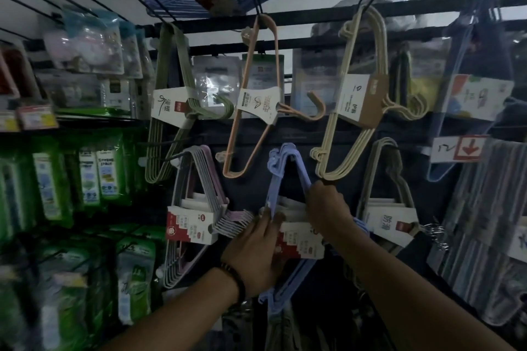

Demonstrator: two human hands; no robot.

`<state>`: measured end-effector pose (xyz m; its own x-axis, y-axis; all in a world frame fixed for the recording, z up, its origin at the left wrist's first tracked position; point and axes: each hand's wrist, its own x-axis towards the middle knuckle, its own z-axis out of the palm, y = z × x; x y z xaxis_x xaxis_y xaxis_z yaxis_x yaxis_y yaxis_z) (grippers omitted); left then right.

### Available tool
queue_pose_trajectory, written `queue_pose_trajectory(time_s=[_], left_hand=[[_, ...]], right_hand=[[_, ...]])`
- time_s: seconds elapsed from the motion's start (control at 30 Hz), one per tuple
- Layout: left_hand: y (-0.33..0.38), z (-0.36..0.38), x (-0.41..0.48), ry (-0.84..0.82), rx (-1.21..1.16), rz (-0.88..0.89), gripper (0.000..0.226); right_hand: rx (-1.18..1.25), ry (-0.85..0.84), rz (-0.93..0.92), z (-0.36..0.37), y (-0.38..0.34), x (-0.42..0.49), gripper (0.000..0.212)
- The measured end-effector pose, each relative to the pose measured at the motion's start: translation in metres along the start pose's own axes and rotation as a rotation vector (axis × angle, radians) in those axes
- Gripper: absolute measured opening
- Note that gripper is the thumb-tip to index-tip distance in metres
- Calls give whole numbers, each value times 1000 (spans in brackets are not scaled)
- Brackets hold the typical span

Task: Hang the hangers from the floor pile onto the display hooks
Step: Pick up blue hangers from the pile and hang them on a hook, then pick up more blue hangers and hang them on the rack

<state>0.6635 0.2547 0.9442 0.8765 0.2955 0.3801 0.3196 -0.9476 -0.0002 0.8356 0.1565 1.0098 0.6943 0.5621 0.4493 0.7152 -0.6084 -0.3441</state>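
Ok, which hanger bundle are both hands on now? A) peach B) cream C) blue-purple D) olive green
C: the right hand grips the upper right side of the blue-purple hanger bundle, and the left hand touches its left side, by the red-and-white label.
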Motion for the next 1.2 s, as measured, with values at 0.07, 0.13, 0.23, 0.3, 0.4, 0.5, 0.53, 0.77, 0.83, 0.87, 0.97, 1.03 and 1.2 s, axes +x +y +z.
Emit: queue_pose_trajectory(time_s=[0.07,0.13,0.23,0.3,0.4,0.5,0.53,0.77,0.83,0.87,0.97,1.03,1.2], left_hand=[[3,0,-13,-17,-32,-13,95],[8,-9,-28,-34,-88,-43,94],[9,-25,-63,-51,-115,-113,80],[2,-33,-100,-26,-20,-132,54],[-22,-35,-175,-138,24,-181,40],[-53,-12,-266,-316,62,-278,56],[-66,3,-303,-357,106,-336,62],[-97,21,-592,-582,-43,-666,63],[-96,29,-666,-600,-85,-820,46],[-99,37,-702,-622,-122,-912,40],[-103,66,-787,-672,-156,-1045,53],[-105,90,-837,-730,-251,-1172,63],[-112,175,-913,-729,-474,-1459,44]], right_hand=[[30,-5,15,10,6,1,14],[110,42,40,15,9,-4,25],[138,341,-17,15,7,-33,49],[113,546,-113,13,-5,-67,46],[236,448,-336,27,-42,-124,31],[241,-4,-520,65,-99,-181,18],[209,-142,-573,81,-121,-202,16],[135,-928,-853,210,-271,-407,29],[117,-1052,-930,261,-297,-474,40],[94,-1101,-968,288,-308,-506,41],[14,-1227,-928,343,-327,-586,32],[-20,-1264,-924,380,-335,-631,24],[-102,-1496,-916,497,-344,-711,29]])
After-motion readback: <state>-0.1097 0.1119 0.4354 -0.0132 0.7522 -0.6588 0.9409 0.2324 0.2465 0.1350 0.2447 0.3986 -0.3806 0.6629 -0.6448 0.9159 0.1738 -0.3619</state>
